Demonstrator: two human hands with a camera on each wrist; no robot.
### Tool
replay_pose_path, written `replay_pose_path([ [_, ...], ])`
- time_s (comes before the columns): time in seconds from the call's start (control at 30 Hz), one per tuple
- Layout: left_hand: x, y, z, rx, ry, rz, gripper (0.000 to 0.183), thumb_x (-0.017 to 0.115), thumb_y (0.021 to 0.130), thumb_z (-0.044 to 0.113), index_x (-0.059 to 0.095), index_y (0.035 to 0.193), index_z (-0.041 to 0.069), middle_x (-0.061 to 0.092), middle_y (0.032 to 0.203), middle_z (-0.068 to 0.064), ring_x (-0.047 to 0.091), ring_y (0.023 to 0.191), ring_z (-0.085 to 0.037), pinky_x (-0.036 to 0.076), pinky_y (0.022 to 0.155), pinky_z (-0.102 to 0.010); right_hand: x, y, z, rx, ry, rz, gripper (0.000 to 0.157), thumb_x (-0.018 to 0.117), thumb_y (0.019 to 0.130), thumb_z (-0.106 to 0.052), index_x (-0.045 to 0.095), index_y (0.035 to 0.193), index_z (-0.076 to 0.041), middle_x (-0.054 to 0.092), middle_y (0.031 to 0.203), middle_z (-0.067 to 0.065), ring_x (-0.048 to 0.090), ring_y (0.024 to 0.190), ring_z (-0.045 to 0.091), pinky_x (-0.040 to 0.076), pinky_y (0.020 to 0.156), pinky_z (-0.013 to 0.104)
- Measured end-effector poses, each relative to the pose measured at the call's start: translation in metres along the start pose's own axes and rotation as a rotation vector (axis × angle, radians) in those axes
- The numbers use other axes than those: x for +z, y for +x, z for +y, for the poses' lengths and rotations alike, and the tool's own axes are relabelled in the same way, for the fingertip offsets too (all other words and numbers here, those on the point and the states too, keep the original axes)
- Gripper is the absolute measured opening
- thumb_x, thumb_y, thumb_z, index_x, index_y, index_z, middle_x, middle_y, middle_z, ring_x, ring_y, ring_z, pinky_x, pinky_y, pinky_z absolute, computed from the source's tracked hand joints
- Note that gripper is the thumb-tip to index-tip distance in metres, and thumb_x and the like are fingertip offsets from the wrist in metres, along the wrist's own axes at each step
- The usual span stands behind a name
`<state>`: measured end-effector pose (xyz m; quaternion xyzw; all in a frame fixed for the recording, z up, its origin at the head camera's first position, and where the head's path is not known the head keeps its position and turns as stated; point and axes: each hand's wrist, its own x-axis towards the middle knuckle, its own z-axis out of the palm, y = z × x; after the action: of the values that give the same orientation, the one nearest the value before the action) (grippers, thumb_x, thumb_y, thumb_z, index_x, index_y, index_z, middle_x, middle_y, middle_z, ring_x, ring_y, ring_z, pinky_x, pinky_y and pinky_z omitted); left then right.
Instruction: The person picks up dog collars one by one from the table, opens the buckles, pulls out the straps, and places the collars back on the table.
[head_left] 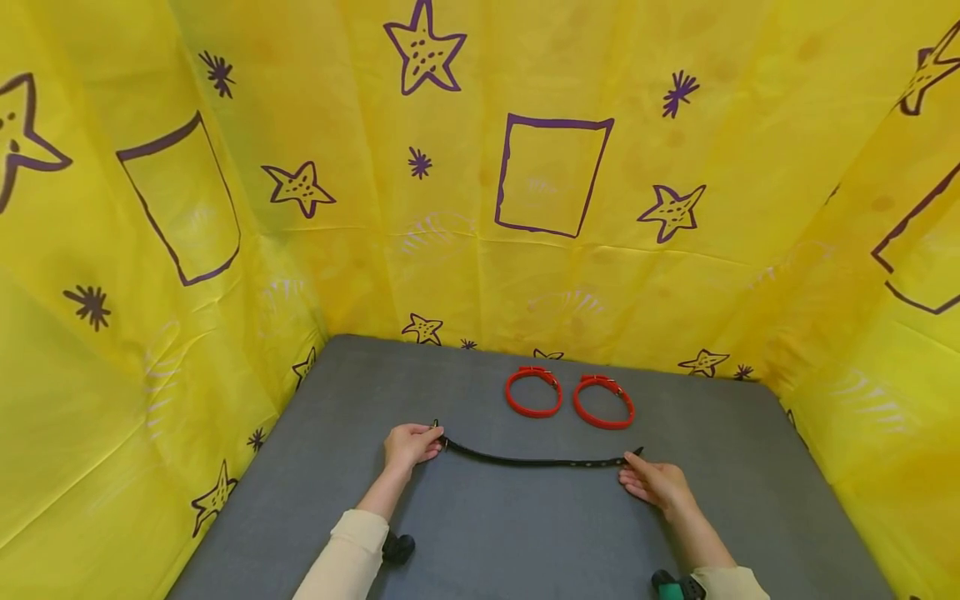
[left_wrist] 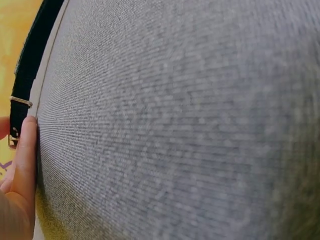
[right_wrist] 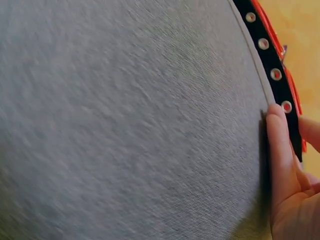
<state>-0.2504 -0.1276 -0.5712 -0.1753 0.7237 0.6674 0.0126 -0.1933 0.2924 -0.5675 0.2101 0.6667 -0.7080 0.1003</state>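
Observation:
A black collar (head_left: 517, 461), unbuckled and stretched lengthwise, spans the space between both hands over the grey table. My left hand (head_left: 410, 445) pinches its buckle end; the metal buckle (left_wrist: 13, 140) and a metal loop (left_wrist: 20, 101) show in the left wrist view. At the other end, my right hand (head_left: 654, 483) pinches the strap near its tip, beside a row of metal-ringed holes (right_wrist: 276, 74). The strap sags slightly toward the middle. Beyond it lie two red collars (head_left: 534, 412) (head_left: 604, 425), each buckled into a ring.
The grey table (head_left: 510, 533) is walled on the back and both sides by yellow cloth (head_left: 345, 275) printed with purple stars and squares. The red collars lie near the back edge. Dark wrist-worn devices (head_left: 398, 547) sit at both cuffs.

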Motion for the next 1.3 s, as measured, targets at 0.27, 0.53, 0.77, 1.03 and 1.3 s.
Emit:
replay_pose_path([
  [0.27,-0.001,0.001,-0.001,0.010,0.019,-0.004,0.027,0.077,0.082,0.005,0.065,0.097,-0.013,0.070,0.071,-0.013,0.067,0.057,-0.013,0.057,0.053,-0.025,-0.003,0.006,-0.005,0.024,-0.122,-0.008,0.040,0.065,0.094,-0.022,0.062,0.104,0.017,0.070,0.073,0.008,0.069,0.064,0.014,0.058,0.062,0.027],
  [0.53,-0.002,0.003,-0.003,0.003,0.042,0.000,0.028,0.078,0.082,0.008,0.066,0.097,-0.012,0.070,0.070,-0.011,0.067,0.057,-0.014,0.057,0.054,-0.026,-0.004,0.006,-0.005,0.025,-0.135,-0.006,0.039,0.066,0.094,-0.022,0.062,0.104,0.016,0.070,0.074,0.008,0.069,0.065,0.014,0.058,0.062,0.028],
  [0.77,-0.001,0.003,-0.003,0.017,0.081,0.008,0.027,0.078,0.082,0.010,0.066,0.096,-0.010,0.069,0.066,-0.009,0.067,0.055,-0.013,0.056,0.052,-0.024,-0.004,0.006,-0.002,0.008,-0.130,-0.012,0.031,0.064,0.095,-0.017,0.062,0.100,0.014,0.070,0.072,0.007,0.069,0.064,0.013,0.058,0.061,0.026],
  [1.03,0.002,-0.003,-0.001,0.156,0.218,0.042,0.029,0.079,0.081,0.014,0.067,0.095,-0.009,0.069,0.068,-0.011,0.066,0.052,-0.016,0.055,0.049,-0.026,-0.002,0.002,-0.001,-0.027,-0.152,0.017,0.037,0.065,0.095,-0.018,0.060,0.104,0.017,0.070,0.074,0.009,0.069,0.065,0.013,0.058,0.062,0.027],
  [1.3,0.004,-0.007,0.002,0.254,0.329,0.070,0.029,0.079,0.082,0.017,0.068,0.095,-0.006,0.069,0.065,-0.008,0.064,0.049,-0.016,0.054,0.046,-0.025,0.001,0.000,-0.001,-0.046,-0.153,0.040,0.036,0.064,0.095,-0.018,0.061,0.103,0.017,0.070,0.073,0.009,0.069,0.065,0.013,0.058,0.061,0.026],
])
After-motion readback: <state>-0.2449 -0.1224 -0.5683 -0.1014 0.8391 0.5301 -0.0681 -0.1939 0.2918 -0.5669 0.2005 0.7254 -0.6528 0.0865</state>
